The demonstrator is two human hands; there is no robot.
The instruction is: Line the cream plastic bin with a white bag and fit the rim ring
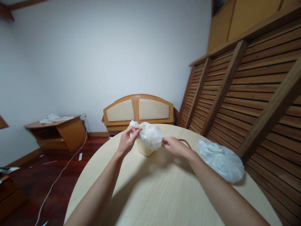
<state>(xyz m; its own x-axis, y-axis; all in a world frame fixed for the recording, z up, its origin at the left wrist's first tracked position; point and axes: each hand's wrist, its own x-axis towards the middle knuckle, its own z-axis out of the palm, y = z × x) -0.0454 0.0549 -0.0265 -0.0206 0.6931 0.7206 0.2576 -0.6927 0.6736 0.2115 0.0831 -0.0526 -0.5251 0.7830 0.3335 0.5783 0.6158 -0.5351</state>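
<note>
A pale yellow bin-like container [144, 148] stands on the round table [162, 191], a thin white plastic bag [151, 135] draped over its top. At the bag's left edge, my left hand [129, 137] pinches the plastic between thumb and fingers. On the opposite side, my right hand [173, 145] has its fingers closed on the bag's right edge. The bag hides the container's rim and inside. A thin brown curved strip [185, 142] shows just beyond my right hand; what it belongs to is unclear.
A bulging translucent plastic bag [221, 160] lies at the table's right side. Slatted wooden panels [258, 94] lean close by. A headboard [138, 110] is behind the table. To the left are a low wooden cabinet [70, 133] and a white cable [61, 172] on the floor.
</note>
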